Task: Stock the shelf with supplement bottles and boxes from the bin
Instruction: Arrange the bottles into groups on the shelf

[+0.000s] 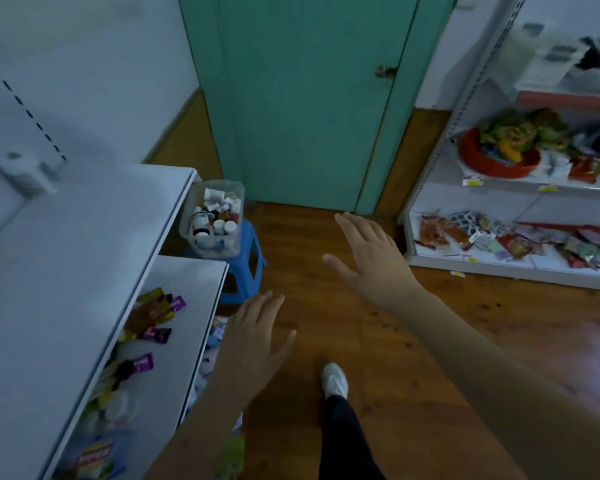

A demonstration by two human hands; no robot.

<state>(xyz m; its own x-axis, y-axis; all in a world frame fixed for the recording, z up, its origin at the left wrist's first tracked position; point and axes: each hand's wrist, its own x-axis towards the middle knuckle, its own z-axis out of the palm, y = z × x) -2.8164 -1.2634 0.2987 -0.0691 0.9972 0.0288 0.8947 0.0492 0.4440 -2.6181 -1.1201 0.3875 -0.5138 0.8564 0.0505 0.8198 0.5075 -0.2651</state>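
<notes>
Risk lay mainly at the bin (215,216), a clear tub of supplement bottles and boxes perched on a small blue stool (243,258) left of centre; judged from its narrow footing, a hurried grab or a knock from a foot could tip it and spill stock over the wooden floor (465,341). Both hands were empty and spread flat, fingers apart: left hand (257,341) at lower centre, right hand (371,258) further out at mid-frame, neither near the bin. White shelf (84,237) filled the left, its upper board bare, sweets (149,323) on the board below. Stool sat tight against the shelf end, before a green door (309,98). Second shelf unit (516,202) at right held snack packets, well apart. Frame was blurred.
</notes>
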